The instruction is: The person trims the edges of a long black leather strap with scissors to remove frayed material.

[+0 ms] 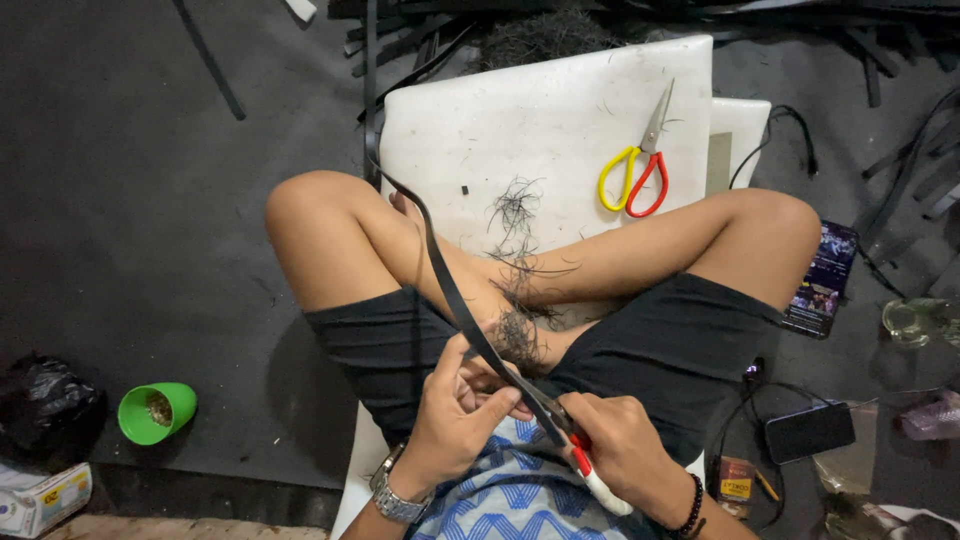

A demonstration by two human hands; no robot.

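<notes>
Now, line by line:
Viewpoint: looking down from the head at crossed bare legs and black shorts on a dark floor [150,200].
Left hand [455,415]: lower centre of the frame, fingers curled and pinched on a black strap [440,270], a metal wristwatch [392,492] on the wrist.
Right hand [625,450]: lower centre right, closed around a red and white cutter [590,475], a dark bead bracelet [692,505] at the wrist.
Hands together: close to each other, nearly touching where strap meets cutter tip.
Black strap: running from the pinching fingers up and left across the thigh, past the left edge of the white board [560,110], towards the top of the frame.
Black fibres [518,300]: loose tuft lying on the shin and spilling onto the board, mid frame.
Scissors [638,160]: yellow and red handles, resting shut on the board, upper right of centre, well apart from both hands.
Green cup [157,410]: lower left, tipped on its side.
Black bag [45,400]: far left, beside the cup.
Small carton [40,497]: bottom left corner.
Phones: one lit screen [822,280] beside the knee at right, one dark screen [810,432] lower right.
Strap offcuts [900,60]: scattered along the top and upper right.
</notes>
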